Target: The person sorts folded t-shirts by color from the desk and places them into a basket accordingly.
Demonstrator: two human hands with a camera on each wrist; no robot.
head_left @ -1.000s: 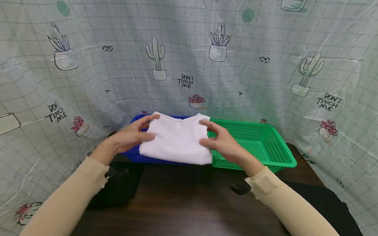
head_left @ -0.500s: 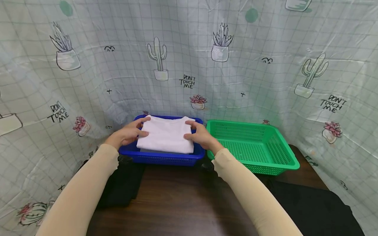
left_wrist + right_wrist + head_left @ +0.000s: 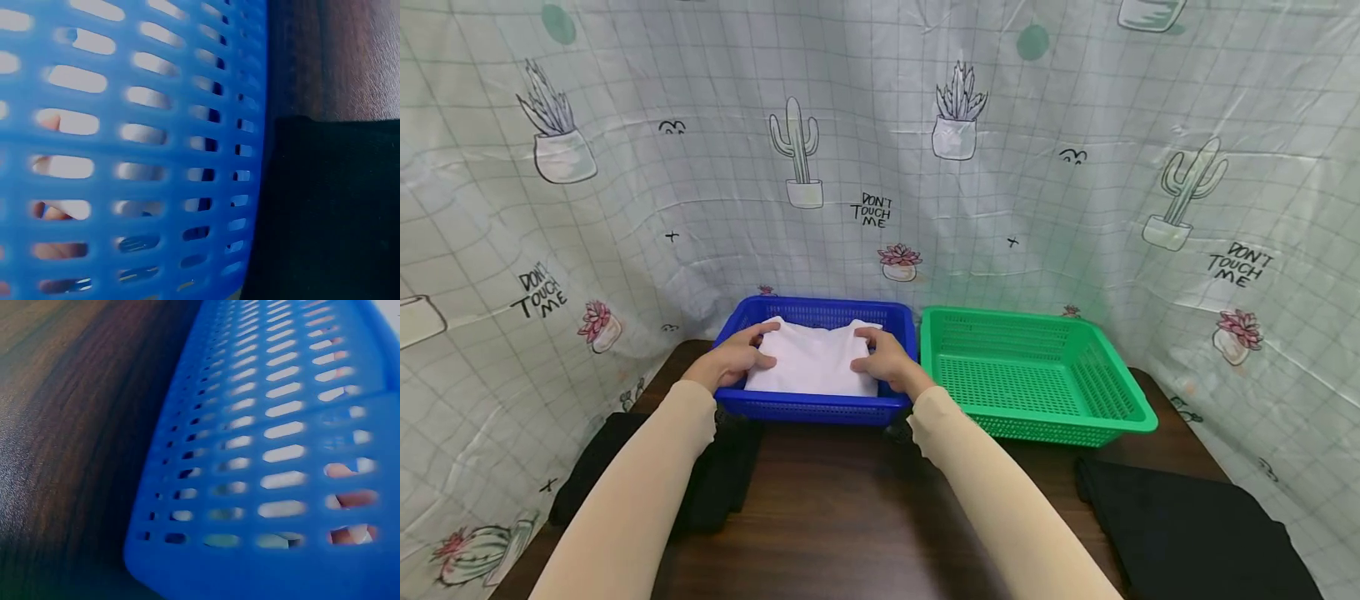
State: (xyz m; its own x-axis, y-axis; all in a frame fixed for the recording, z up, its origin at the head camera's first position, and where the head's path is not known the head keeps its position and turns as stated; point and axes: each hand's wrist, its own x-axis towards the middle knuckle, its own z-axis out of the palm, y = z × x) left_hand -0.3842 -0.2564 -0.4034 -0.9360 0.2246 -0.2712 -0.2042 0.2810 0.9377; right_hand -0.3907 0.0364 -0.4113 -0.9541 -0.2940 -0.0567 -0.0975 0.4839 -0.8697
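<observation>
The left hand pinches the white cloth at nine o'clock, the right hand at three, inside the blue basket. Each grip is half closed.

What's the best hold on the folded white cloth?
Probably by its left and right edges, from above: the folded white cloth is wider than deep, and the blue basket walls it in. The left hand and right hand grip it there.
</observation>
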